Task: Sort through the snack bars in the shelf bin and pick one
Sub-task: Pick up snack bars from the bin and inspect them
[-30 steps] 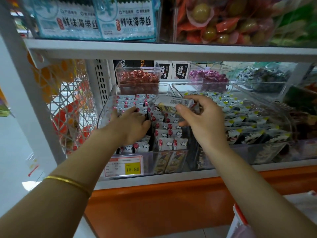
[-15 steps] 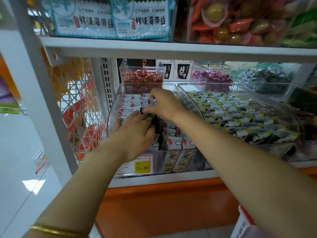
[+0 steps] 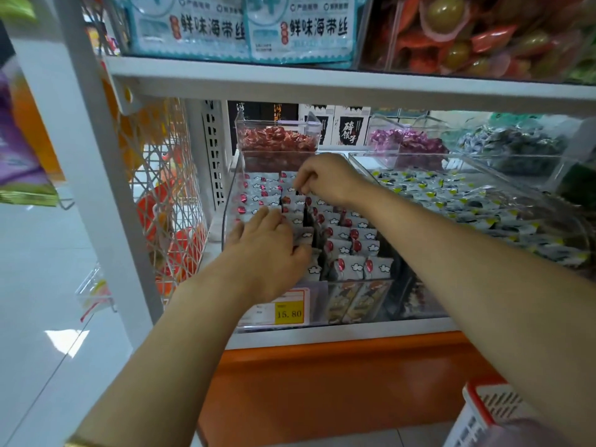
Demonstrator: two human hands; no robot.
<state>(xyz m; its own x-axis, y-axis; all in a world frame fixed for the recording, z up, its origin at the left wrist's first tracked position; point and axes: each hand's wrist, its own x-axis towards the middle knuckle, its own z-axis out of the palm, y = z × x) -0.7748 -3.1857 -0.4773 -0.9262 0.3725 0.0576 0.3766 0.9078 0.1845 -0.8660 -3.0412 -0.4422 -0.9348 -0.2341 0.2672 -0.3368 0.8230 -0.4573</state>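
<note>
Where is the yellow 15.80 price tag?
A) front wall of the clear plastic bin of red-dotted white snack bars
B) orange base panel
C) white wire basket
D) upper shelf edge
A: the yellow price tag sits on the front wall of the clear plastic bin holding the red-dotted white snack bars.

I see a shop: white shelves [image 3: 322, 88] carrying clear bins [image 3: 419, 155] of wrapped snacks [image 3: 354, 235], a yellow price tag [image 3: 289, 312] reading 15.80 up front.
</note>
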